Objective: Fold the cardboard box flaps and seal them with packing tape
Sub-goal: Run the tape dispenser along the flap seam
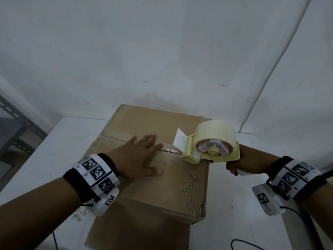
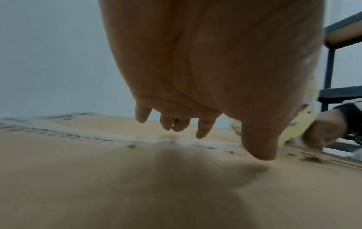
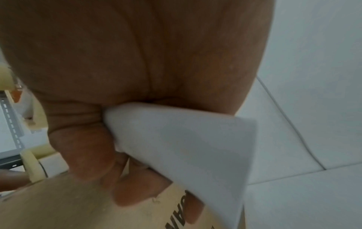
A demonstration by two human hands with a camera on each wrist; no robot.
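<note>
A brown cardboard box (image 1: 162, 186) lies on the white table with its top flaps folded down. Clear tape (image 1: 115, 137) runs along the centre seam from the left. My left hand (image 1: 142, 156) lies flat and open on the box top, fingers straight over the seam (image 2: 137, 139). My right hand (image 1: 236, 165) grips the white handle (image 3: 186, 139) of a pale yellow tape dispenser (image 1: 210, 148) at the box's right edge. Its roll of clear tape (image 1: 216, 130) stands upright. A shiny strip of tape (image 1: 169, 150) stretches from the dispenser's front to my left fingertips.
The white table (image 1: 59, 141) stands against a white wall. A dark metal shelf rack (image 1: 16, 130) is at the far left. Black cables (image 1: 252, 246) trail near the table's front edge. A white pipe (image 1: 281, 56) runs diagonally up the wall at right.
</note>
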